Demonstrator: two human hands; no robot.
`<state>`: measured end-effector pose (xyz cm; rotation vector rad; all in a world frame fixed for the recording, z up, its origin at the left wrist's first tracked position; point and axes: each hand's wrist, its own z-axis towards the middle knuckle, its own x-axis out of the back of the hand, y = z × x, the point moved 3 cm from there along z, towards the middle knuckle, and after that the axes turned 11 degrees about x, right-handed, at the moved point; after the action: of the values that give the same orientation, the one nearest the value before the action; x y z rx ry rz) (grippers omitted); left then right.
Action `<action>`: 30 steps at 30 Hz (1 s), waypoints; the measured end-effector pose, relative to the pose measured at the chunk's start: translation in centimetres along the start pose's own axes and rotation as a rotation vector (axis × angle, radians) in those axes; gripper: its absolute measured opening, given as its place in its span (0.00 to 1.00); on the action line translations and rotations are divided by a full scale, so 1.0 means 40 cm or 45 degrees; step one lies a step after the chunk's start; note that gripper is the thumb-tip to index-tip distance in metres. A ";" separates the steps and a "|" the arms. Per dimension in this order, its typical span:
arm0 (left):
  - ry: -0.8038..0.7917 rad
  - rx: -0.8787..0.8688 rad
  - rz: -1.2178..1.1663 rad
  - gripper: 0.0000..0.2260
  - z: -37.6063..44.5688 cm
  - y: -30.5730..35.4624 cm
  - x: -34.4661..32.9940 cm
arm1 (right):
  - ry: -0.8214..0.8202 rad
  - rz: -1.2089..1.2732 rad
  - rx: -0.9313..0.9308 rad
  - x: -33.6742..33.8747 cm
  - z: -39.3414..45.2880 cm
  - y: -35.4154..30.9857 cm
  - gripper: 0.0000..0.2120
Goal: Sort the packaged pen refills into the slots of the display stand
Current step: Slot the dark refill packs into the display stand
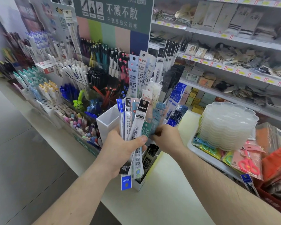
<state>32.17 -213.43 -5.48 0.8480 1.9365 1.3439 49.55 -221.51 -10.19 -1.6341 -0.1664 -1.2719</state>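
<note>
Packaged pen refills [137, 127] stand as a fanned bundle in the left hand [120, 149], fingers curled round them, above the white display stand [106, 122]. The right hand [166, 138] pinches a teal pack [146, 130] at the bundle's edge; its fingertips are hidden behind the packs. Both hands cover the stand's front slots. On the worktop [165, 192], clear plastic trays [227, 125] are stacked to the right.

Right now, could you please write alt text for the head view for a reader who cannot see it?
A person's left hand grips a fanned bundle of packaged pen refills above a white plastic display stand while the right hand pinches a teal packet, on a shop counter crowded with pens.
</note>
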 end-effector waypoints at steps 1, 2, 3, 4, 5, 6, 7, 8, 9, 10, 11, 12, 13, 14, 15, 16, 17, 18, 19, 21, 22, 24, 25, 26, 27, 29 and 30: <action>-0.007 -0.003 -0.003 0.09 0.001 0.000 -0.001 | 0.021 0.041 -0.014 0.000 0.001 0.001 0.05; -0.009 -0.007 0.000 0.09 0.001 0.002 0.000 | 0.043 0.105 -0.035 0.000 0.001 0.004 0.05; -0.009 -0.012 0.007 0.09 0.002 0.003 0.001 | 0.050 0.147 -0.051 -0.003 0.001 0.007 0.06; -0.008 -0.015 0.011 0.09 0.002 0.005 0.002 | 0.024 0.136 -0.053 -0.006 0.002 0.010 0.07; -0.005 -0.015 0.010 0.10 0.002 0.005 0.002 | -0.034 0.073 -0.044 -0.010 0.002 0.013 0.08; -0.001 -0.010 0.004 0.10 0.003 0.004 0.003 | -0.103 0.001 -0.031 -0.014 0.002 0.015 0.09; 0.001 -0.006 -0.001 0.09 0.002 0.004 0.003 | -0.155 -0.047 -0.025 -0.016 0.001 0.015 0.09; 0.003 -0.004 -0.003 0.09 0.002 0.005 0.003 | -0.182 -0.057 -0.030 -0.015 0.000 0.015 0.09; 0.005 -0.003 -0.001 0.09 0.002 0.006 0.003 | -0.175 -0.039 -0.039 -0.010 -0.001 0.014 0.09; 0.011 -0.001 0.005 0.09 0.002 0.006 0.004 | -0.130 -0.022 -0.041 0.001 -0.003 0.009 0.10; 0.018 0.001 0.012 0.10 0.002 0.007 0.006 | -0.051 -0.028 -0.022 0.015 -0.004 0.002 0.11; 0.023 0.003 0.015 0.10 0.003 0.009 0.007 | 0.039 -0.039 0.013 0.030 -0.006 -0.006 0.11; 0.025 0.005 0.015 0.10 0.003 0.009 0.009 | 0.125 -0.026 0.058 0.043 -0.006 -0.014 0.10; 0.027 0.006 0.015 0.10 0.003 0.009 0.009 | 0.192 0.014 0.109 0.054 -0.006 -0.023 0.09; 0.028 0.004 0.016 0.09 0.004 0.009 0.009 | 0.226 0.050 0.161 0.060 -0.007 -0.030 0.06; 0.028 0.002 0.016 0.09 0.004 0.009 0.008 | 0.232 0.054 0.202 0.061 -0.007 -0.038 0.06; 0.025 0.002 0.015 0.09 0.003 0.009 0.006 | 0.220 0.025 0.229 0.059 -0.006 -0.043 0.07; 0.020 0.004 0.012 0.10 0.004 0.009 0.004 | 0.194 -0.026 0.242 0.054 -0.004 -0.046 0.08; 0.015 0.008 0.010 0.10 0.004 0.010 0.002 | 0.158 -0.077 0.240 0.048 -0.001 -0.046 0.09; 0.010 0.015 0.004 0.10 0.006 0.013 -0.004 | 0.049 -0.144 0.195 0.037 0.003 -0.042 0.10; 0.010 0.018 0.000 0.10 0.007 0.015 -0.008 | -0.013 -0.153 0.156 0.035 0.003 -0.039 0.10; 0.013 0.025 0.009 0.09 0.010 0.015 -0.013 | -0.074 -0.160 0.087 0.047 -0.007 -0.039 0.10; 0.006 0.029 0.022 0.09 0.011 0.014 -0.016 | -0.034 -0.147 0.061 0.060 -0.014 -0.040 0.09; -0.002 0.031 0.040 0.09 0.012 0.012 -0.017 | 0.060 -0.086 0.032 0.079 -0.025 -0.041 0.09; -0.009 0.033 0.057 0.09 0.014 0.009 -0.018 | 0.184 0.053 0.001 0.101 -0.037 -0.045 0.09; -0.018 0.050 0.072 0.10 0.016 0.002 -0.023 | 0.374 0.533 -0.034 0.138 -0.072 -0.070 0.07; -0.023 0.062 0.086 0.10 0.017 0.000 -0.025 | 0.369 0.754 -0.017 0.151 -0.093 -0.095 0.04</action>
<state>33.30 -213.86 -5.53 0.9535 1.9492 1.3283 47.38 -225.19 -3.36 -1.3453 0.4735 -1.0241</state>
